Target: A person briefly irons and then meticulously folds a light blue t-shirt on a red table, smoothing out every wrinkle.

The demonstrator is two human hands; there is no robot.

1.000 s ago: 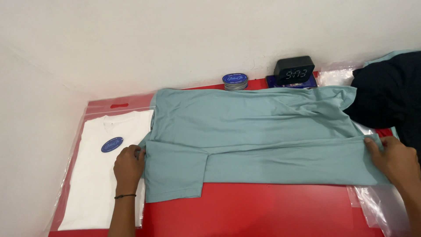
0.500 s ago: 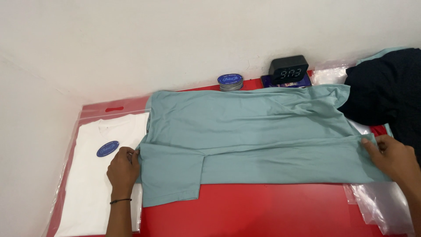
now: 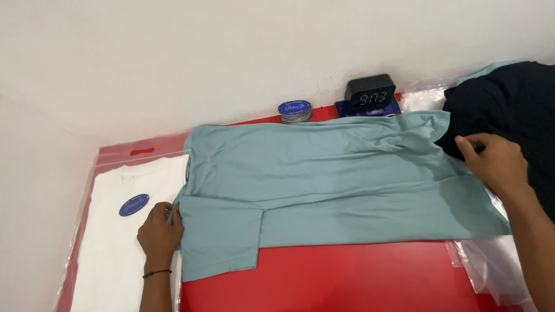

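A teal t-shirt (image 3: 324,185) lies spread across the red table (image 3: 358,277), its near part folded over with a sleeve hanging toward the front left. My left hand (image 3: 159,231) pinches the shirt's left edge at the fold. My right hand (image 3: 491,162) rests on the shirt's right end, fingers curled over the cloth near the upper corner, beside a dark garment (image 3: 514,115).
A white t-shirt in a clear bag (image 3: 115,242) with a blue oval sticker lies at the left. A stack of round blue stickers (image 3: 295,111) and a black digital clock (image 3: 371,92) stand by the white wall. Empty clear bags (image 3: 497,266) lie at the right.
My right hand has moved from the shirt's near right corner up to its far right end. The left hand stays at the left edge.
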